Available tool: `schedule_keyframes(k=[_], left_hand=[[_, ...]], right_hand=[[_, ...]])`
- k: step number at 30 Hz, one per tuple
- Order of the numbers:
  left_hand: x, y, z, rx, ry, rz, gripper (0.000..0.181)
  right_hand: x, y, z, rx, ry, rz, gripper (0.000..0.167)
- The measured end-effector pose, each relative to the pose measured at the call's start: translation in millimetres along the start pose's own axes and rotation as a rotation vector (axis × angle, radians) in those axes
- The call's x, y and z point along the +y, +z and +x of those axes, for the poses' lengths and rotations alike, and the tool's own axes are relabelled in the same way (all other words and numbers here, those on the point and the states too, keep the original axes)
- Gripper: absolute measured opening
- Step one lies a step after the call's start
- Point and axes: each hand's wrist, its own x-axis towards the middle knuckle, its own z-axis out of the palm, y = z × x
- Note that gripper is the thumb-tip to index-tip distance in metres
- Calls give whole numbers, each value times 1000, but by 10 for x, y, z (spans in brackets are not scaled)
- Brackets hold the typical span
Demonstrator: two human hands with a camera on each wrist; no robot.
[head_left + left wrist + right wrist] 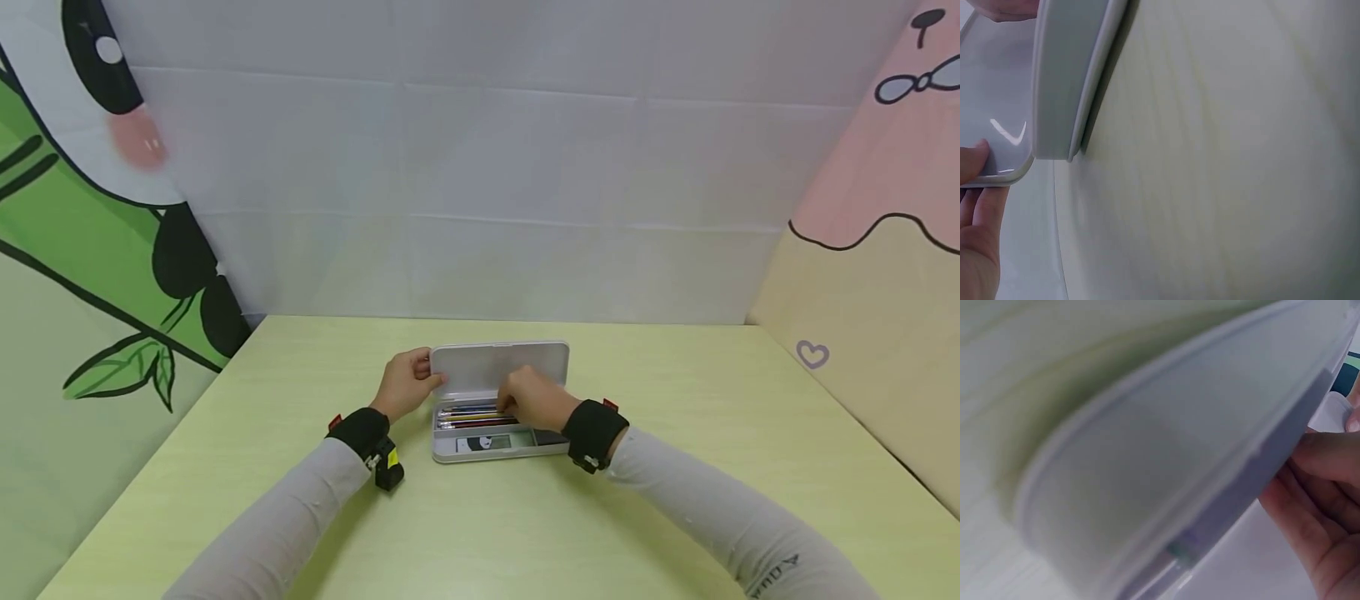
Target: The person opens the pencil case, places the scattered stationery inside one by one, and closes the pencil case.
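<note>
A pale grey pencil case (487, 456) lies on the table with its lid (472, 367) raised. Its long compartment holds several pencils (467, 417). In the front compartment is a small panda-printed item (480, 443), with something dark to its right. My left hand (406, 386) grips the lid's left edge; in the left wrist view the thumb (974, 159) presses the inner face and the fingers lie behind. My right hand (536, 397) reaches over the case's right half, fingers bent down at the pencils. The case hides whatever its fingertips touch.
The light yellow-green table (645, 533) extends around the case. Behind it hangs a white cloth (517, 167). Cartoon-printed panels stand at the left (82, 292) and right (870, 317). Both wrists wear black bands with cameras.
</note>
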Motion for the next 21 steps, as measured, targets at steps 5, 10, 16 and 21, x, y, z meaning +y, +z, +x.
schedule_keyframes(k=[5,10,16,21], left_hand=[[-3,1,6,3,17,6,33],[-20,10,24,-1,18,3,34],[-48,12,59,-5,26,10,34],[-78,10,86,-10,31,16,33]], right_hand=[[39,-13,-60,6,13,-3,10],[70,-19,-96,-11,32,5,10],[152,-102,-142,107,100,-16,8],[267,-279,-218,537,63,-57,27]])
